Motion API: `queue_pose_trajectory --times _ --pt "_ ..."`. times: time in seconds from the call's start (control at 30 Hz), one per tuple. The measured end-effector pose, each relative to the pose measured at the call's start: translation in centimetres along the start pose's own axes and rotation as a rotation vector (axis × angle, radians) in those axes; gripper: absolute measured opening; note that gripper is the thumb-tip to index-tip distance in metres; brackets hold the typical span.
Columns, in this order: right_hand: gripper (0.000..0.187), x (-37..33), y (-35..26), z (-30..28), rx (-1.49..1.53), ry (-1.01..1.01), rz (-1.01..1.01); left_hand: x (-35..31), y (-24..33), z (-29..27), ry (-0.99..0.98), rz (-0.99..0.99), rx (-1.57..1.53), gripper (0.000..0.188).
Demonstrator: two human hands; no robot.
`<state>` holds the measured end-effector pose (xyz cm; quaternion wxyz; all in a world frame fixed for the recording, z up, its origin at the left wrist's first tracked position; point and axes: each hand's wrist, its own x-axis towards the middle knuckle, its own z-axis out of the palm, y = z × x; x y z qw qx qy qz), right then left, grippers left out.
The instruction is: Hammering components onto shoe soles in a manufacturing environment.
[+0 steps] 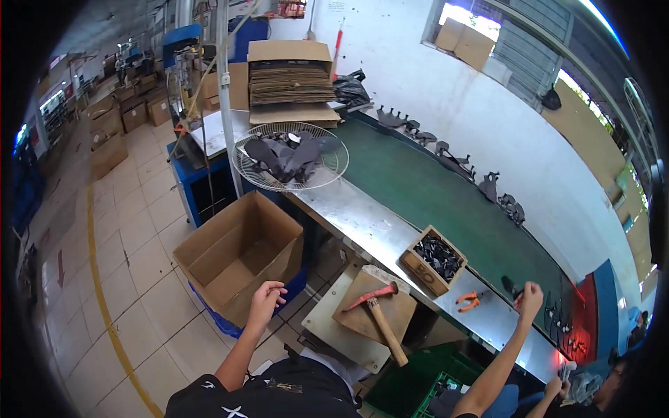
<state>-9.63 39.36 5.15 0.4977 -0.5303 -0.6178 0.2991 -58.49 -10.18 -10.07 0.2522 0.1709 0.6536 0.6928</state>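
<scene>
Beside the open cardboard box (237, 261), my left hand (267, 301) is raised with loosely bent, parted fingers and nothing in them. My right hand (529, 299) reaches over the green conveyor belt (418, 181) near its metal edge, fingers closed. A dark plastic part (511, 285) shows at those fingertips; the grip itself is partly hidden. Between my arms, a hammer (380, 317) with a red head and wooden handle lies across a wooden block (355, 289). Orange-handled pliers (469, 301) rest on the metal ledge (376, 216), next to a wooden box (426, 273) of small black pieces.
A wire basket (240, 171) of dark parts stands at the ledge's far end, before a carton of flat cardboard (289, 52). More dark parts (456, 164) line the belt's far side. A green crate (397, 390) sits below. Another person's hands (557, 386) work at lower right.
</scene>
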Motion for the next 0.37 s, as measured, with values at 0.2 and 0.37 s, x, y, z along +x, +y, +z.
queue_pose_trajectory --times 0.2,0.37 --pt "0.021 -4.6 -24.1 16.7 -0.037 -0.322 -0.532 2.2 1.3 0.7 -0.073 0.015 0.032 0.023" --pt "0.068 -13.5 -33.0 22.8 0.223 -0.924 -0.593 2.6 0.1 -1.8 -0.249 0.039 0.254 0.027"
